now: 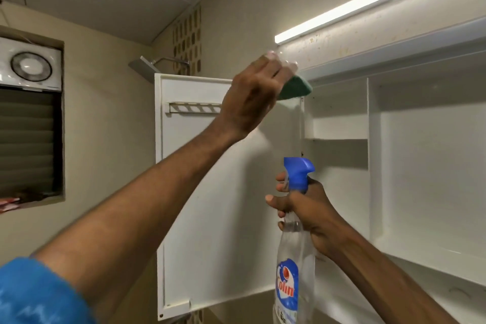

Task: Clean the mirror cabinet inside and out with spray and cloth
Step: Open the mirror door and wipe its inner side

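Note:
The white mirror cabinet (410, 166) hangs on the wall with its door (210, 205) swung open to the left, showing the door's white inner face and bare shelves. My left hand (252, 97) is raised at the cabinet's top left corner and grips a green scrub pad (295, 89) against the top edge near the hinge. Lower down, my right hand (310, 213) holds a clear spray bottle (293, 258) with a blue trigger head by its neck, upright, in front of the door's hinge side.
A lit tube light (368, 2) runs above the cabinet. A shower head (143, 67) sticks out behind the door. At the left wall sit an exhaust fan (29, 64) and a louvred window (29, 139). A small rack (194, 107) is fixed on the door's inner face.

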The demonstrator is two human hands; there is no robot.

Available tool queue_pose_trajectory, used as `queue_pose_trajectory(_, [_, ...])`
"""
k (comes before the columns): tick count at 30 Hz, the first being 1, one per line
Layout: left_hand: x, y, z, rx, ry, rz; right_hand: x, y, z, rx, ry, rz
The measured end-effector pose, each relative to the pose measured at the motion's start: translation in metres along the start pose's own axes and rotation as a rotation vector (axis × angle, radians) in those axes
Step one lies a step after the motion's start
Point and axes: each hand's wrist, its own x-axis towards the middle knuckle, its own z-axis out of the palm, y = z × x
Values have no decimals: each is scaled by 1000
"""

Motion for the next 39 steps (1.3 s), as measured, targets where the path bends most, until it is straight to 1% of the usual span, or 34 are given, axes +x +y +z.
queue_pose_trajectory(1, [-3,-5,4,18,-70,73,4,-3,1,22,2,2])
queue_pose_trajectory(2, [-10,-7,9,6,-150,106,8,-6,2,38,3,8])
queue_pose_trajectory(4, [-29,-6,17,-68,-277,90,14,-10,5,45,-7,18])
queue_pose_trajectory(6, [-45,-2,24,-147,-325,30,17,-11,8,19,-14,27])
queue_pose_trajectory(8, [-51,3,28,-155,-339,-9,20,-10,13,-26,-15,24])
queue_pose_trajectory(12, [-55,6,30,-97,-350,-5,23,-7,15,-89,-2,18])
queue_pose_trajectory(18, [-60,12,31,90,-389,19,25,1,8,-39,-4,81])
queue_pose_trajectory(22, [-66,15,32,67,-390,-14,27,5,10,-86,-9,109])
queue_pose_trajectory(27, [-81,16,34,-16,-394,-38,25,11,9,-125,16,59])
queue_pose_trajectory(34, [-93,23,36,-86,-348,-68,24,30,1,-98,60,128])
queue_pose_trajectory(39, [-104,31,37,-125,-340,-74,19,36,-2,-117,75,117])
